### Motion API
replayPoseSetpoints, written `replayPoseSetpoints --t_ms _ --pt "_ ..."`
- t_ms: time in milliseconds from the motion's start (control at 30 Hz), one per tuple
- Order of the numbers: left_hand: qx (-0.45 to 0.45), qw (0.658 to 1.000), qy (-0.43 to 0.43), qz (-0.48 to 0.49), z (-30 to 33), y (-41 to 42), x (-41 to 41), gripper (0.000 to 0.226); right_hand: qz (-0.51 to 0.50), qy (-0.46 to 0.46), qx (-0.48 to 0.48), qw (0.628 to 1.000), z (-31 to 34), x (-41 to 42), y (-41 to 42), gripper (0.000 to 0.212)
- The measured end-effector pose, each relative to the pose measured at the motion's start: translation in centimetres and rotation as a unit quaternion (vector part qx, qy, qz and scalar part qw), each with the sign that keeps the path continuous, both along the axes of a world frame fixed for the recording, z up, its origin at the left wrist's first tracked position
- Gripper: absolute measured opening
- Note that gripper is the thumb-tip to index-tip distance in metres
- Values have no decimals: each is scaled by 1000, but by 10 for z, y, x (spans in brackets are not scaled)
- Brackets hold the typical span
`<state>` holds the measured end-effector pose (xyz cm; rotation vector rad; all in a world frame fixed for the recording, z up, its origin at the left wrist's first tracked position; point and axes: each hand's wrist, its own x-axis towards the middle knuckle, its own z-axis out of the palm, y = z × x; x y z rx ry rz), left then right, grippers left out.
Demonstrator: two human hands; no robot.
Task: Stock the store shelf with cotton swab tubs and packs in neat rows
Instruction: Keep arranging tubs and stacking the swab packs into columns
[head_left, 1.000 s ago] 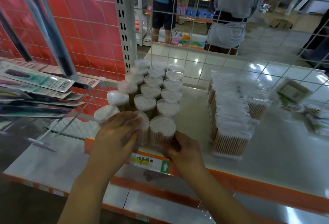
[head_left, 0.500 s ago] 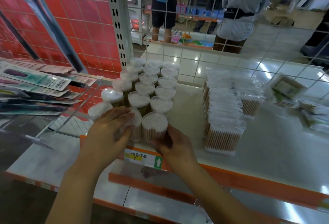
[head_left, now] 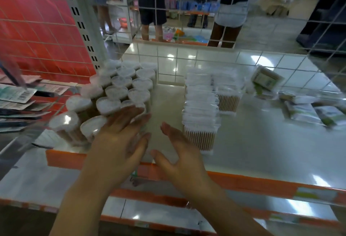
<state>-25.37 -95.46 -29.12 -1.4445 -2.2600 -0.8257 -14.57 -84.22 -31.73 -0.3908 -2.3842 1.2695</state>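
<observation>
Upper left of the frame, a red gridded back panel [head_left: 37, 35] fills the corner, and beside it a grey slotted metal upright [head_left: 82, 20] runs down toward the middle. Far left edge, flat barcoded card packets [head_left: 20, 95] fan out from hooks, blurred. Across the top, a white wire grid panel [head_left: 187, 20] stands, and through it a person in dark shorts [head_left: 151, 11] and a person in a grey top [head_left: 232, 7] stand on the shop floor. Between them, low down, colourful plastic goods [head_left: 185, 37] sit.

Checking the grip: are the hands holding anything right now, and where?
Nothing is held. The left hand lies open against the front cotton swab tubs; the right hand is open, touching nothing.
</observation>
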Motion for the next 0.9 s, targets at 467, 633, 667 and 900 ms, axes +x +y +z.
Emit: replayPoseSetpoints --t_ms 467,633,667,900 --pt "-22 997 -3 -77 -8 130 106 41 -136 136 99 976 -6 105 118 39" --pt "-25 995 -12 -97 -25 171 148 40 -163 110 100 975 -15 154 160 39" --pt "-25 995 -19 -99 -29 179 155 40 -164 102 99 976 -17 164 168 39" --pt "-30 992 -32 -115 -44 224 201 40 -189 67 52 978 -29 219 212 40"
